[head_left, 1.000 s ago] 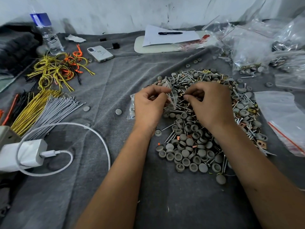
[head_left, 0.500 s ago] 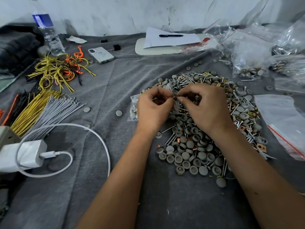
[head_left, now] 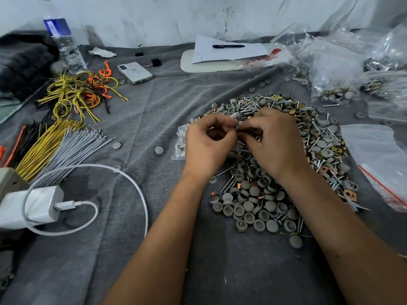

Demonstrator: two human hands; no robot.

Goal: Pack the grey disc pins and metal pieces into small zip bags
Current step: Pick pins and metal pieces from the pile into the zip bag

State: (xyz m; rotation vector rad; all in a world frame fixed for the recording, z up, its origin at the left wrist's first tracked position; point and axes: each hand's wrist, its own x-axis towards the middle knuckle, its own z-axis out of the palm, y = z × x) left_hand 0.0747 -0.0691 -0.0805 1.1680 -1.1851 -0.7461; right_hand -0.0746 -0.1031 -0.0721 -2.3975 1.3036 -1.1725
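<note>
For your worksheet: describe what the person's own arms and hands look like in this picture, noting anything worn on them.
Both forearms are bare right up to the bottom edge of the picture, with no sleeves showing. The left hand and right hand wear no gloves, and no rings, watch, wristband or markings are visible on them.

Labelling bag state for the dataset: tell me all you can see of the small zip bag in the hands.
The small zip bag is clear thin plastic, already holding several grey disc pins and metal pieces. It lies crumpled on the grey cloth at the left edge of the parts pile, mostly hidden behind the left hand. Both hands, left and right hand, pinch at its top edge; whether the zip is closed cannot be seen.
</note>
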